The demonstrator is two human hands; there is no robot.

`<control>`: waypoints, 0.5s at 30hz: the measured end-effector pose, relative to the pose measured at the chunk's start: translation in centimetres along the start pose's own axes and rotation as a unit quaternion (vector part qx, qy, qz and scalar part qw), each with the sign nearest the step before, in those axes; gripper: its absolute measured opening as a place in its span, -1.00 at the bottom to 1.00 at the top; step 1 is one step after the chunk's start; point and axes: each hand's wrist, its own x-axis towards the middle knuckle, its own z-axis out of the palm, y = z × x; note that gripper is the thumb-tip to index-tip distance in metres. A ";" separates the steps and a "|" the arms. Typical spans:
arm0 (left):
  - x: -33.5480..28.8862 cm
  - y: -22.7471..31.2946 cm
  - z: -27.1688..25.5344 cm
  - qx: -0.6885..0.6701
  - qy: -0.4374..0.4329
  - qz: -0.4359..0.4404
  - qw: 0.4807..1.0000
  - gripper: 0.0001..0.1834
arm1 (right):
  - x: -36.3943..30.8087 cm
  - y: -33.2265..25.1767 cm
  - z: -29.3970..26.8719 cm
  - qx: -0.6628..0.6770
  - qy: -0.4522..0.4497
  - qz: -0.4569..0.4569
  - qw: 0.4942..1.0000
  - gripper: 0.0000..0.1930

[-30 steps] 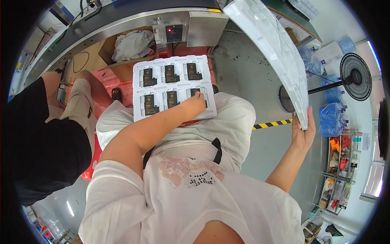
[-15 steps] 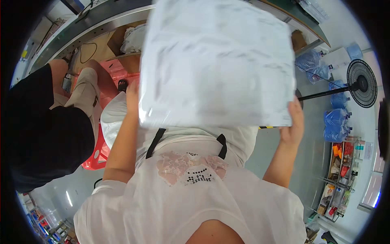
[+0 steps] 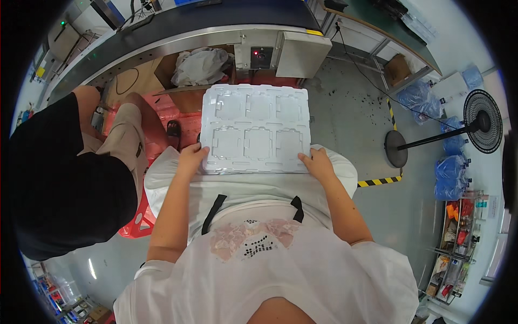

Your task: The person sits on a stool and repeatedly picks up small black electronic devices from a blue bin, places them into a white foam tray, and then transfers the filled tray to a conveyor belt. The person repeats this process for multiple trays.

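Note:
A white moulded plastic tray (image 3: 241, 125) with several shallow rectangular recesses rests on my lap, its far side reaching beyond my knees. More than one layer seems to show at its near edge, but I cannot tell how many. At the near left corner, my left hand (image 3: 192, 158) grips the tray's side, thumb on the edge. My right hand (image 3: 319, 163) has hold of the near right corner in the same way. The fingers under the tray are hidden. The recesses hold nothing that I can make out.
Ahead runs a dark conveyor belt (image 3: 232, 17) with a metal control box (image 3: 302, 55). Below it, a cardboard box holds crumpled clear plastic bags (image 3: 200, 66). A person in black (image 3: 70, 178) sits close on my left. A standing fan (image 3: 483, 121) is on the right.
The tray has come down from close in front of the camera to my lap, both hands lowering with it. The conveyor and control box now show beyond it.

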 end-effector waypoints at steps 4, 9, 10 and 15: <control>-0.9 0.1 1.1 0.180 0.082 0.120 0.973 -0.78 | 2.5 -2.7 -3.0 0.228 -0.174 0.186 0.940 -0.48; -2.0 0.3 0.0 0.178 0.037 0.030 0.983 -0.83 | 2.5 -1.6 -2.3 0.211 -0.221 0.223 0.926 -0.50; -1.9 0.0 0.0 0.172 0.036 0.030 0.984 -0.83 | 2.4 -2.4 -3.3 0.223 -0.239 0.242 0.913 -0.53; -1.8 1.7 0.0 0.255 0.018 0.008 0.967 -0.75 | 5.5 -6.7 -11.0 0.112 -0.369 0.259 0.886 -0.57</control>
